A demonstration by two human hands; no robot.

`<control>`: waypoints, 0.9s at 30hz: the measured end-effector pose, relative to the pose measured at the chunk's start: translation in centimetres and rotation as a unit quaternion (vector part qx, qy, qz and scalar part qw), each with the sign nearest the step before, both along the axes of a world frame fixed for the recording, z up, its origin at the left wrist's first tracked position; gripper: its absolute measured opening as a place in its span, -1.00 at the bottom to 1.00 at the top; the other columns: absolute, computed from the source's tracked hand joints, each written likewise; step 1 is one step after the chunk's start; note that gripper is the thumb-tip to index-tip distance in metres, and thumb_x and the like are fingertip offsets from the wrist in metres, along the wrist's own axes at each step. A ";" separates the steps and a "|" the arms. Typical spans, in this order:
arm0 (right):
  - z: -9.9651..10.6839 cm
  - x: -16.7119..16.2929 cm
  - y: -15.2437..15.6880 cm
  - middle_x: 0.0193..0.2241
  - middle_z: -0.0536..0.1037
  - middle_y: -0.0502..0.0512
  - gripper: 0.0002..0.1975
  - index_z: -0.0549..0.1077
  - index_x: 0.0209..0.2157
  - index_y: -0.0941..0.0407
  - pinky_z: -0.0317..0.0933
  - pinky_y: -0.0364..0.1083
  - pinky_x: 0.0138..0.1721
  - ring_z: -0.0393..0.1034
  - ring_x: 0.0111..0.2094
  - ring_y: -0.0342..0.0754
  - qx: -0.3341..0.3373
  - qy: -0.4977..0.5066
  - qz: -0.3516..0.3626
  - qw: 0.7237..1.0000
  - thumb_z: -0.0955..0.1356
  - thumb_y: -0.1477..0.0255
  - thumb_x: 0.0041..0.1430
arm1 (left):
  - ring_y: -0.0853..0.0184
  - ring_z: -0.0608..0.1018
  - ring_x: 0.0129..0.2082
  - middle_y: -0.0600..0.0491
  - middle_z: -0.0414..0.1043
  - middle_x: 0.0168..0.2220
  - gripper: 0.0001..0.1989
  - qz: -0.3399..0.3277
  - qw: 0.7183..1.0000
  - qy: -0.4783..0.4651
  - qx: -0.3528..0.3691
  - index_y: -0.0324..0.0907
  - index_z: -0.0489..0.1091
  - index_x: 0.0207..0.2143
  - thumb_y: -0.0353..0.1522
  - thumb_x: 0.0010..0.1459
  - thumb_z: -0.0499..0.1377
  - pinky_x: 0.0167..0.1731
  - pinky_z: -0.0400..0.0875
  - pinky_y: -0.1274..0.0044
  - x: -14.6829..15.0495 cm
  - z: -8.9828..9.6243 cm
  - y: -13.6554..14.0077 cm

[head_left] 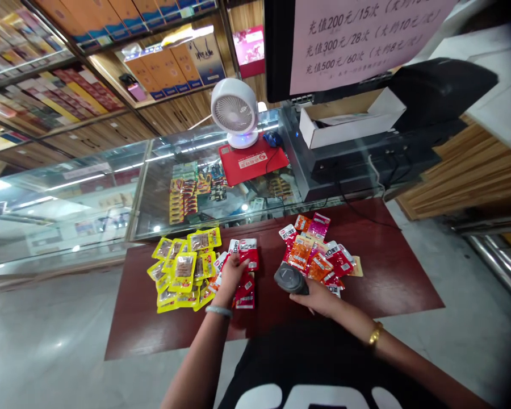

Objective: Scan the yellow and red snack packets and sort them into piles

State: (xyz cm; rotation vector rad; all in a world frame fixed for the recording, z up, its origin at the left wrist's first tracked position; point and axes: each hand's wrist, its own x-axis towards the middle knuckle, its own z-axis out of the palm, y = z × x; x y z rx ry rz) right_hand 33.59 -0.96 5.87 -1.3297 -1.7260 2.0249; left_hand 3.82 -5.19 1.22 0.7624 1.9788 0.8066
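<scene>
Over a small group of red-and-white snack packets, my left hand [232,276] has its fingers closed on a red snack packet [249,250]. Part of that packet is hidden by the fingers. My right hand [320,296] is wrapped round a dark grey handheld barcode scanner [290,278], its head pointing left. Just beyond the scanner lies a loose pile of red, orange and purple snack packets [300,253]. To the left of my left hand, yellow snack packets [183,270] with clear windows are heaped together.
All packets lie on a dark red tabletop [140,326]. Behind it stands a glass display counter [153,213] bearing a white fan [235,108], a red mat [255,163] and a monitor [277,51]. An open white box [344,132] sits below the monitor. A cable [366,214] crosses the table's right side.
</scene>
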 end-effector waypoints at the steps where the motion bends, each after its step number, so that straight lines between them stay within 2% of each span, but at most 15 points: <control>1: -0.3 0.1 -0.3 -0.13 0.67 0.15 -0.51 0.55 -0.06 0.09 0.34 0.18 0.04 0.53 -0.06 0.25 0.009 0.005 0.006 1.000 0.51 0.19 -0.05 | 0.22 0.56 -0.24 0.00 0.53 -0.31 -0.77 0.007 0.998 0.051 -0.025 -0.17 0.38 -0.27 -0.23 0.05 0.22 -0.18 0.43 0.42 -1.2 0.7 -1.2; 2: -0.6 0.3 -0.5 -0.09 0.65 0.16 -0.50 0.55 -0.05 0.09 0.31 0.20 0.07 0.51 -0.02 0.25 0.012 0.007 0.010 1.000 0.51 0.20 -0.04 | 0.17 0.55 -0.20 -0.03 0.52 -0.28 -0.74 0.019 0.990 0.128 -0.050 -0.17 0.38 -0.24 -0.23 0.05 0.22 -0.14 0.42 0.37 -2.3 1.3 -2.2; 4: -1.1 0.8 -1.0 -0.06 0.64 0.18 -0.50 0.54 -0.04 0.11 0.28 0.22 0.10 0.50 0.00 0.25 0.012 0.000 0.006 1.000 0.50 0.21 -0.02 | 0.04 0.48 0.00 -0.13 0.48 -0.08 -0.60 0.040 0.946 0.316 -0.062 -0.18 0.36 -0.08 -0.22 0.04 0.25 0.01 0.34 0.24 -3.4 2.5 -3.6; 6: -1.3 1.4 -1.3 -0.04 0.63 0.21 -0.48 0.52 -0.01 0.12 0.25 0.24 0.13 0.48 0.03 0.26 0.016 -0.001 -0.008 1.000 0.49 0.21 -0.01 | -0.01 0.38 0.12 -0.17 0.40 0.03 -0.55 0.020 0.907 0.418 -0.051 -0.18 0.32 0.01 -0.21 0.09 0.23 0.11 0.24 0.19 -2.8 3.1 -3.7; 8: -1.2 2.1 -1.6 0.00 0.60 0.24 -0.46 0.50 0.03 0.12 0.21 0.26 0.16 0.45 0.06 0.28 0.019 0.006 -0.023 1.000 0.48 0.21 0.00 | 0.04 0.42 0.07 -0.14 0.44 -0.02 -0.64 -0.058 0.917 0.394 -0.036 -0.16 0.36 -0.04 -0.21 0.15 0.19 0.10 0.25 0.24 -0.3 2.8 -2.5; 10: -1.1 2.8 -1.7 0.02 0.59 0.24 -0.44 0.50 0.03 0.13 0.20 0.26 0.17 0.44 0.08 0.29 0.021 0.005 -0.035 0.999 0.47 0.20 0.00 | 0.13 0.49 -0.07 -0.07 0.49 -0.15 -0.78 -0.153 0.942 0.298 -0.019 -0.13 0.40 -0.18 -0.21 0.17 0.19 0.01 0.32 0.33 3.4 1.8 -0.3; 11: -1.0 3.2 -1.8 0.01 0.60 0.25 -0.44 0.50 0.02 0.13 0.21 0.26 0.16 0.44 0.07 0.29 0.021 -0.001 -0.042 0.999 0.47 0.18 -0.01 | 0.17 0.50 -0.09 -0.05 0.50 -0.17 -0.79 -0.176 0.950 0.258 0.001 -0.13 0.40 -0.20 -0.21 0.18 0.18 -0.02 0.34 0.38 5.4 1.1 0.9; 14: -1.1 4.2 -2.0 -0.07 0.64 0.26 -0.45 0.52 -0.05 0.16 0.27 0.25 0.10 0.49 0.00 0.30 0.017 -0.033 -0.068 0.997 0.47 0.14 -0.03 | 0.19 0.50 -0.09 -0.08 0.48 -0.16 -0.72 -0.210 0.953 0.217 0.028 -0.16 0.40 -0.18 -0.16 0.17 0.20 -0.03 0.33 0.42 11.0 -0.6 4.3; 17: -1.4 4.9 -2.1 -0.11 0.66 0.25 -0.45 0.52 -0.06 0.17 0.31 0.24 0.05 0.52 -0.04 0.29 0.018 -0.059 -0.096 0.993 0.48 0.12 -0.04 | 0.10 0.46 -0.02 -0.18 0.45 -0.10 -0.53 -0.249 0.935 0.254 -0.014 -0.23 0.38 -0.13 -0.07 0.07 0.28 0.00 0.30 0.37 14.6 -1.4 6.7; 19: -1.2 5.2 -2.0 -0.11 0.65 0.24 -0.44 0.52 -0.06 0.16 0.30 0.23 0.06 0.51 -0.03 0.28 0.025 -0.062 -0.106 0.992 0.48 0.12 -0.05 | 0.04 0.45 0.01 -0.23 0.42 -0.06 -0.46 -0.269 0.920 0.280 -0.048 -0.26 0.38 -0.13 -0.05 0.00 0.32 0.00 0.29 0.35 15.5 -1.4 7.6; 22: -0.5 5.1 -1.5 -0.08 0.64 0.25 -0.44 0.51 -0.05 0.16 0.30 0.21 0.08 0.50 -0.01 0.27 0.037 -0.059 -0.115 0.991 0.48 0.13 -0.04 | 0.06 0.48 -0.02 -0.23 0.45 -0.09 -0.53 -0.283 0.917 0.274 -0.063 -0.24 0.36 -0.14 -0.13 0.01 0.34 -0.05 0.29 0.38 14.9 -1.2 7.6; 25: 0.5 4.6 -0.9 -0.18 0.67 0.18 -0.48 0.52 -0.09 0.10 0.37 0.17 -0.01 0.53 -0.08 0.25 0.037 -0.058 -0.131 0.989 0.48 0.10 -0.04 | 0.16 0.55 -0.14 -0.11 0.52 -0.19 -0.62 -0.274 0.939 0.198 -0.068 -0.18 0.34 -0.11 -0.26 0.05 0.32 -0.18 0.31 0.46 12.9 -1.2 6.1; 27: 1.0 4.1 -0.4 -0.40 0.67 0.10 -0.53 0.54 -0.15 0.07 0.43 0.11 -0.17 0.58 -0.26 0.19 0.020 -0.059 -0.129 0.990 0.47 0.07 -0.03 | 0.23 0.57 -0.22 -0.04 0.54 -0.23 -0.65 -0.252 0.956 0.133 -0.069 -0.14 0.33 -0.11 -0.31 0.06 0.32 -0.26 0.30 0.51 11.4 -1.4 4.6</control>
